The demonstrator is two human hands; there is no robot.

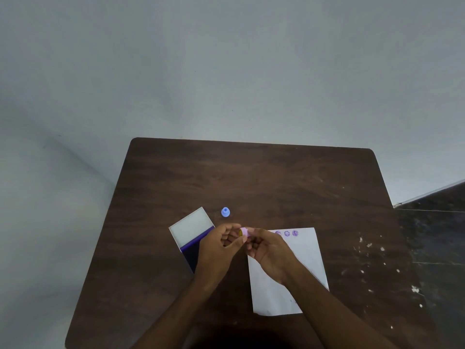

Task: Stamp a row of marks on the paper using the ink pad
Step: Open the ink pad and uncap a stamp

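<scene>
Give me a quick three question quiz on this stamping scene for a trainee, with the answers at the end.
1. True or false: the paper already bears purple marks along its far edge.
2. Which thing stands alone on the table beyond the hands? A) a blue stamp B) a pen C) a cup
3. Fill in: the ink pad lies open to the ____ of the paper.

Key
1. True: three marks show; a hand may hide more.
2. A: the blue stamp stands untouched, while the left hand and right hand together hold a pink stamp in their fingers.
3. Left.
</scene>
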